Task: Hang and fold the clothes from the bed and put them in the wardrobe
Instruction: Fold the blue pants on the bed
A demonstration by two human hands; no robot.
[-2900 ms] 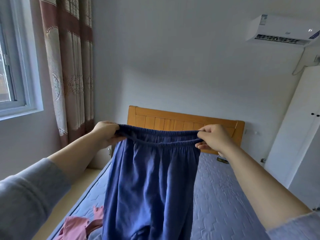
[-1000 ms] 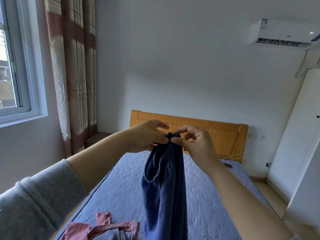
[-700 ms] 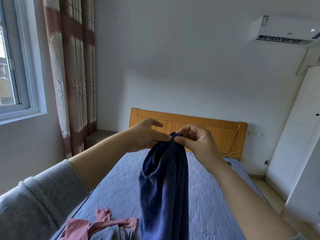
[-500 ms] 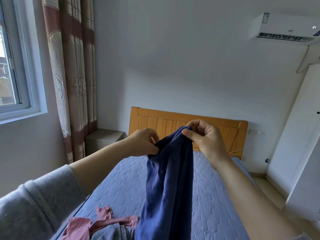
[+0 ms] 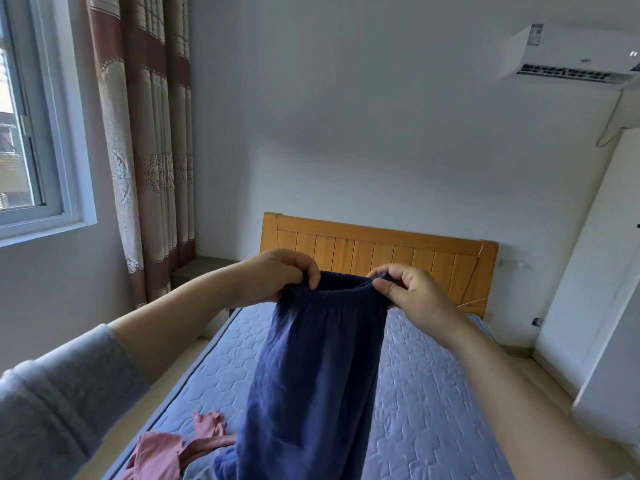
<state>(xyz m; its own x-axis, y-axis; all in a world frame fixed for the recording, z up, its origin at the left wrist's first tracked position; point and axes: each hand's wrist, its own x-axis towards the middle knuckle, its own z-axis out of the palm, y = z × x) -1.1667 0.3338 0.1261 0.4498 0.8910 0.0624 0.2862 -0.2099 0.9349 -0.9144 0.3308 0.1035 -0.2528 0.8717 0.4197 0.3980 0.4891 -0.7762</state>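
The blue trousers (image 5: 318, 375) hang over the bed (image 5: 433, 393) by their elastic waistband, with the left grip (image 5: 277, 275) and the right grip (image 5: 412, 292) each clamped on 1 end of it, likely so the 2 legs fall straight and layered for folding.

Navy trousers (image 5: 311, 375); pink garment (image 5: 162, 448).

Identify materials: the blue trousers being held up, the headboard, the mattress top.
Blue trousers: soft matte fabric, possibly cotton; drapes limply, waistband gathered like elastic.
Headboard: wood, orange-toned, slight sheen; vertical slats visible.
Mattress: quilted textile cover, matte, hexagon stitching; fibre unclear.
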